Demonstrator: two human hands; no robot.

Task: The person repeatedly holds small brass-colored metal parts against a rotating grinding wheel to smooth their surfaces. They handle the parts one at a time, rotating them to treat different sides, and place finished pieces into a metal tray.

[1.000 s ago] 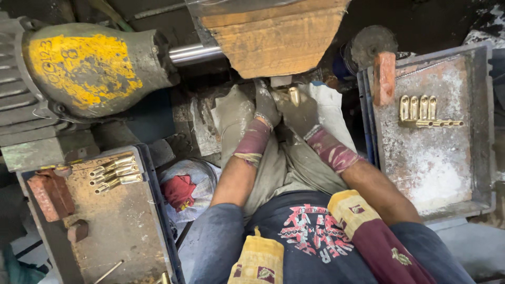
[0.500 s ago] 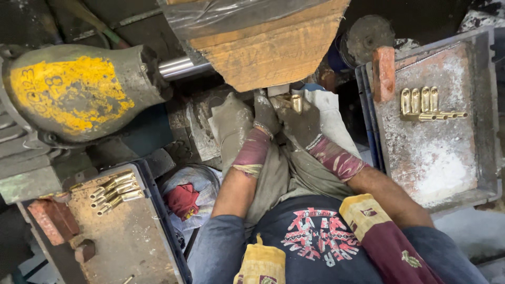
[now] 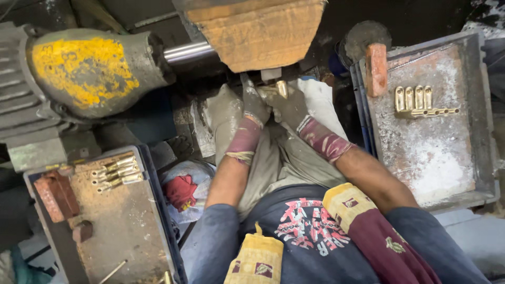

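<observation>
1. Hands first: the left hand [image 3: 256,102] and the right hand [image 3: 291,108], both in dusty grey gloves, are pressed close together and pinch a small shiny brass piece [image 3: 281,89] between them.
2. That brass piece sits right under the brown cardboard cover [image 3: 258,31], up against the small grey block [image 3: 271,74] that peeks out below it. I think this is where the polishing happens, so the piece should be held flat and steady there.
3. A firm grip with both hands looks best, because a small smooth piece could slip or get flung away.
4. Fingers are very near the working spot. Keeping the fingertips behind the piece, not beside it, would be safer.
5. The silver steel shaft [image 3: 188,51] runs from the big grey and yellow motor [image 3: 84,73] toward the cover. Sleeves and cloth should stay well away from it.
6. On the person's right, a dusty grey metal tray [image 3: 431,163] holds a row of brass pieces [image 3: 421,101] and a reddish brick-like bar [image 3: 376,68].
7. On the left, a rusty brown tray [image 3: 121,226] holds more brass pieces [image 3: 117,172] and a red block [image 3: 55,194].
8. Gentle, even pushing seems wiser than hard pushing, so the piece stays in the grip.
</observation>
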